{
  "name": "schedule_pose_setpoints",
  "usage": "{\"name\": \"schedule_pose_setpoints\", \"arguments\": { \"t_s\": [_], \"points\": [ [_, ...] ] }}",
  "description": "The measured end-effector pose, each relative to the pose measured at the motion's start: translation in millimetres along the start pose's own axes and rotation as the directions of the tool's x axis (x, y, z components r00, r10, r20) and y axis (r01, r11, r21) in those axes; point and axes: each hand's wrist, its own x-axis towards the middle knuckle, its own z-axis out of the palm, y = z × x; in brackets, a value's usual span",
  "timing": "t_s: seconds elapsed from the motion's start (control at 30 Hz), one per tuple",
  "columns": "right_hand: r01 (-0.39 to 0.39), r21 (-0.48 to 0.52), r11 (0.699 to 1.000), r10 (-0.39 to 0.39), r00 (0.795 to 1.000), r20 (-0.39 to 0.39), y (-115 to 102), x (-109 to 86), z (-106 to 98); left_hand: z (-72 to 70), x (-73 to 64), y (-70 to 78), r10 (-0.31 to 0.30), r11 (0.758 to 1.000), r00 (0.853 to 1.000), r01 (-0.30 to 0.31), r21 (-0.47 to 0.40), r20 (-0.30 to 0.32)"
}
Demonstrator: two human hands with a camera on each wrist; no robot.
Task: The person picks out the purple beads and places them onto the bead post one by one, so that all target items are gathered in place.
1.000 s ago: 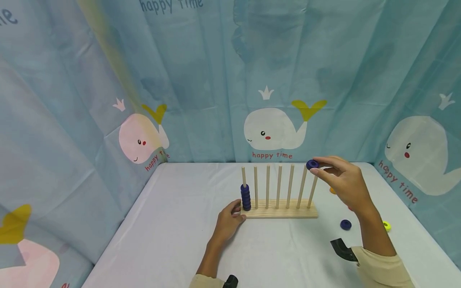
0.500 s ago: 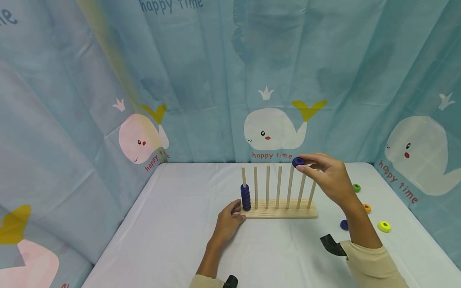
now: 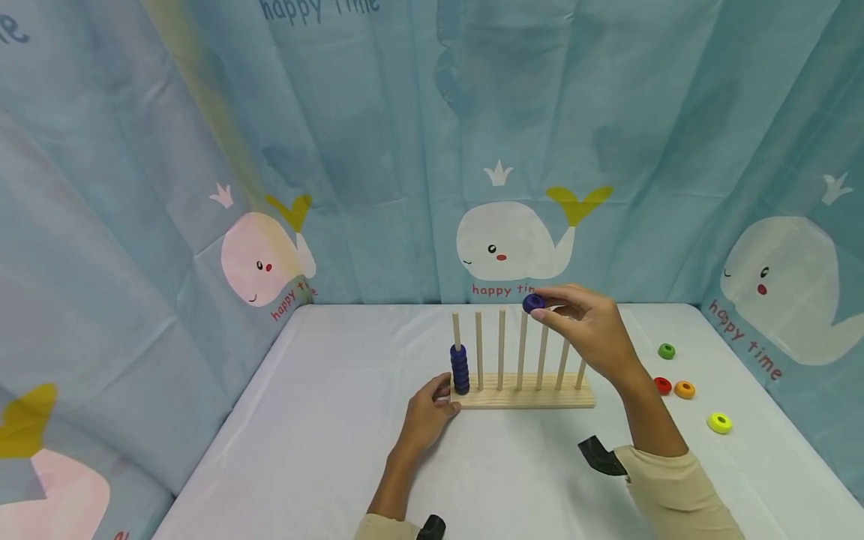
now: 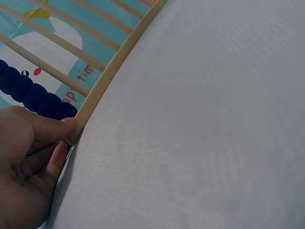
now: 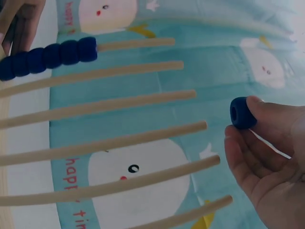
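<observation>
A wooden peg rack (image 3: 533, 400) with several upright pegs stands on the table. Dark blue beads (image 3: 460, 370) are stacked on its leftmost peg, leaving the peg's top bare. My left hand (image 3: 427, 415) grips the left end of the base between thumb and fingers; in the left wrist view its thumb and a finger (image 4: 57, 160) meet that end. Above the tops of the middle pegs, my right hand (image 3: 594, 330) pinches one dark blue bead (image 3: 533, 303). In the right wrist view this bead (image 5: 242, 113) is apart from the pegs, its hole facing them.
On the table's right side lie a green bead (image 3: 667, 351), a red bead (image 3: 662, 386), an orange bead (image 3: 685, 389) and a yellow bead (image 3: 719, 423). A blue whale-print curtain (image 3: 378, 165) hangs behind the white table (image 3: 324, 420).
My right hand has carried the blue bead leftward from over the right end of the rack to the middle pegs. The left hand has stayed on the base.
</observation>
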Motion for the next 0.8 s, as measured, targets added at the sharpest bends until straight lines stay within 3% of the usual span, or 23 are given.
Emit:
{"name": "schedule_pose_setpoints", "arguments": {
  "t_s": [0.33, 0.8],
  "points": [
    [-0.016, 0.081, 0.997, 0.011, 0.998, 0.058, -4.8, 5.4, 17.9, -1.2, -1.2, 1.9, 0.005, 1.000, 1.000, -0.005, -0.007, 0.011],
    [0.042, 0.034, 0.999, -0.045, 0.996, 0.072, 28.6, 18.8, 41.1, -1.5, -0.8, 1.6, 0.001, 1.000, 1.000, -0.001, -0.016, 0.007]
  ]
}}
